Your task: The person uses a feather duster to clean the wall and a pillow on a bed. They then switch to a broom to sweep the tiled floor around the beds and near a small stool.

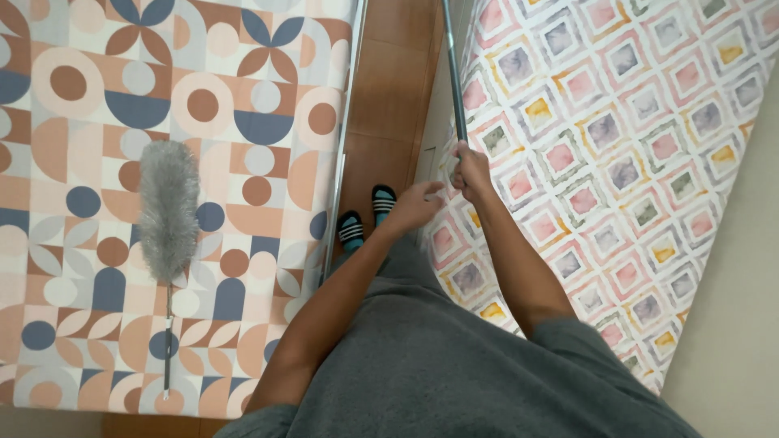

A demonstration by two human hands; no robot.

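A bed covered in a geometric brown, blue and cream sheet [268,73] was seen at the left of the frame; a grey fluffy duster [169,212] was laid on it.

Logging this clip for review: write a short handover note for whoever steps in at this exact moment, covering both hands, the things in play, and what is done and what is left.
Right hand: fingers closed around a long grey pole that runs up past the top of the picture.
Left hand: open, just beside the right hand, holding nothing.
Grey duster: lying loose on the bed with the circle-pattern sheet, on the left, untouched.
Bed with the diamond-pattern sheet: on the right; the wooden floor runs between the beds.
Done: pole in hand. Left: the pole's far end is out of view, so progress cannot be judged.
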